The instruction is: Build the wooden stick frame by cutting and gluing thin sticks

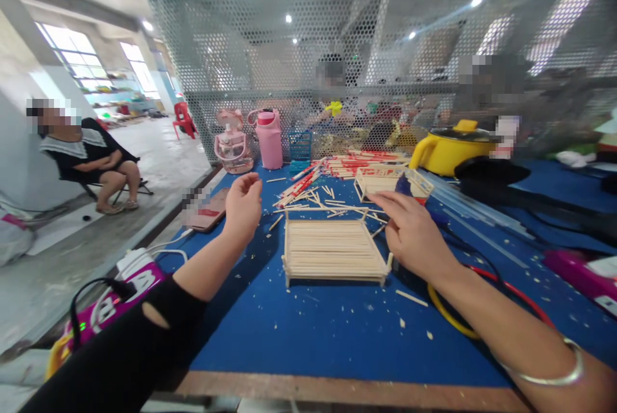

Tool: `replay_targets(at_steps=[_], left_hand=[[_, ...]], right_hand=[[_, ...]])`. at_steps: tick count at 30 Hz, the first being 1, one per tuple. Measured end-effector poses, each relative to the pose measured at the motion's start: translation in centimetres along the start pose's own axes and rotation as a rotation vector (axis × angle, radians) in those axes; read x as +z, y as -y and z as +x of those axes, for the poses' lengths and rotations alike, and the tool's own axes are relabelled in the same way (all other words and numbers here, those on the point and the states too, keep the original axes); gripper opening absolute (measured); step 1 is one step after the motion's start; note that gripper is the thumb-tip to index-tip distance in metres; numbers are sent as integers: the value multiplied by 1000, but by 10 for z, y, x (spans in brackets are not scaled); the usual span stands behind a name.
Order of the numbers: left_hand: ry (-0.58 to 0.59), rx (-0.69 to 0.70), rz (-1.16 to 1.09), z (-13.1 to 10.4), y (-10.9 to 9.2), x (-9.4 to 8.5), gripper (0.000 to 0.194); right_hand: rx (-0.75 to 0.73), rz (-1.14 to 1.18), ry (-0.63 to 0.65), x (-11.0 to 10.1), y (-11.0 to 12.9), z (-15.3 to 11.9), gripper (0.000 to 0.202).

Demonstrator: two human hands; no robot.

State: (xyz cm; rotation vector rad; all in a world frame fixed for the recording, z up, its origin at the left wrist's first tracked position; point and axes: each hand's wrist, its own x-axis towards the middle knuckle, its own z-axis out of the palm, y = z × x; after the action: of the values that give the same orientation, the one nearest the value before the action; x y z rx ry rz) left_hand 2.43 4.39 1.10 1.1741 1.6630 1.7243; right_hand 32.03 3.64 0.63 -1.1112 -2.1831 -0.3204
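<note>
A small rack of pale wooden sticks [335, 249], with short posts at its corners, stands on the blue table between my hands. My left hand [245, 207] is raised to its left with curled fingers; whatever they may hold is hidden. My right hand [417, 233] hovers by the rack's right side, fingers stretched out leftward near the far corner post, with nothing visible in them. Behind that hand shows a dark blue pointed object [403, 185], mostly covered. A second stick frame [364, 185] with red parts sits farther back. Loose short sticks [321, 198] lie behind the rack.
Red-and-white stick bundles [361, 162], a pink bottle [270, 143], a clear pink jug [234, 149] and a yellow pot [446, 149] stand at the back. A phone [207, 210] and purple power strip [130, 294] are left. Clear rods [475, 201] lie right. A person [94, 156] sits left.
</note>
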Motion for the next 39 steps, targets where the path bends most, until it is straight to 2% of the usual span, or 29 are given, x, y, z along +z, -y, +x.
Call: replay_targets(at_steps=[8,11,19,28,31,33,36,38,39], left_hand=[[468,-113,17,-28,13,-18,47],[580,-136,40,-29,14,-19,48],[644,-185,28,-30,19,-14,40],[652,-151,42,-30,17,-12,43],[557,-65,83,-30,17,-14,45],[407,31,109,-30,13,-16,44],[144,367,259,-28,-2,-17,33],[111,653,401,-26,-18,-11,23],[168,766,461,-25,-26,-5,22]], right_hand=[[54,79,18,1,-5,-2,54],[25,91,36,2,-4,-3,51],[12,103,45,3,-2,-4,44],[-6,117,-7,6,-5,-3,45],[42,120,-43,5,-3,-2,43],[102,143,-47,5,-1,-2,35],[194,229,-18,7,0,0,24],[226,286,3,9,0,1,21],[234,305,12,11,-1,1,20]])
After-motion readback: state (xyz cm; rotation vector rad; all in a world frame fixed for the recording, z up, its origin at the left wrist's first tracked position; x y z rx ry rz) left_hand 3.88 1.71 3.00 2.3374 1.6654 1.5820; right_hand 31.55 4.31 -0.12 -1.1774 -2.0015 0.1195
